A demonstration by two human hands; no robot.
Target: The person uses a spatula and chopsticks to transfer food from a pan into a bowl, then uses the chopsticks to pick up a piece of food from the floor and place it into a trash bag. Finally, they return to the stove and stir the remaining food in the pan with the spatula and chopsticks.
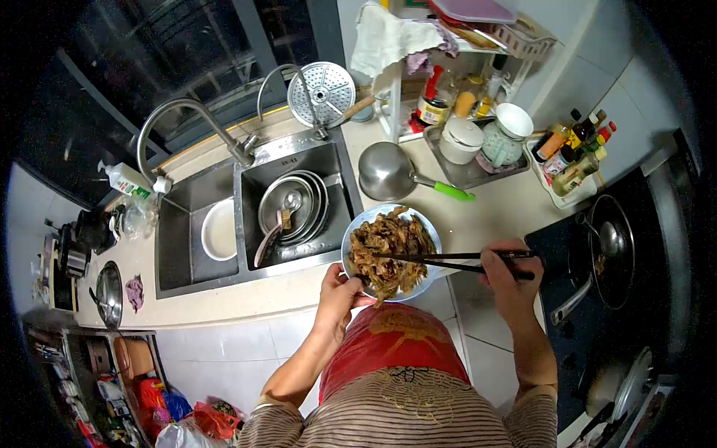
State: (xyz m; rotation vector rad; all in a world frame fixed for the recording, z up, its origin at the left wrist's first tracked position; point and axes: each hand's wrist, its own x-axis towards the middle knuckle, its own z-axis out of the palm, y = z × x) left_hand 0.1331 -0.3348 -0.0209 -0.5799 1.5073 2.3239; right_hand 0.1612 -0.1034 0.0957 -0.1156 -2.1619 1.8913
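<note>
Shreds of brown food (396,237) heap the pale-blue bowl (422,285) at the bench's (482,222) near edge; whether it rests there, I cannot tell. My left hand (340,297) grasps its rim, and my right hand's (511,278) grip is closed round black chopsticks (463,257), tips among the shreds. I judge this a picking-through step; the next move calls for a level bowl. Beyond lies the green-handled saucepan (385,173).

Chopsticks (457,256) in right grip (511,278) over food (385,240)
</note>
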